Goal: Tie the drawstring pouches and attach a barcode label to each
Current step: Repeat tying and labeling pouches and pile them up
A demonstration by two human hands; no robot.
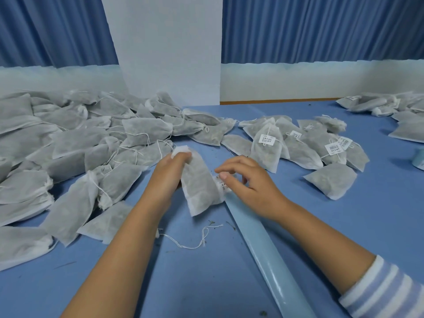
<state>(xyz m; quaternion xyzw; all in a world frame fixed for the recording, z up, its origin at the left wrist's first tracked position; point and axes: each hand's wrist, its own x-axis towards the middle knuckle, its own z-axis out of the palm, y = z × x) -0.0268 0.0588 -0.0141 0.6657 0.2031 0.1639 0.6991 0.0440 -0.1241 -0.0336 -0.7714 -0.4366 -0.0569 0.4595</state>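
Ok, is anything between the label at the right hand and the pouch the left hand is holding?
Nothing visible. The left hand grips the pouch by its neck, and the barcode label pinched by the right hand lies right against the pouch's right edge. The backing strip runs off toward the person, not between them.

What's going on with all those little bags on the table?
A person is working through filled white pouches at a blue table. The left hand grips the top of one pouch, while the right hand pinches a barcode label at the end of a shiny backing strip beside it. A big pile of pouches with no labels showing lies to the left; a smaller labelled group lies to the right.
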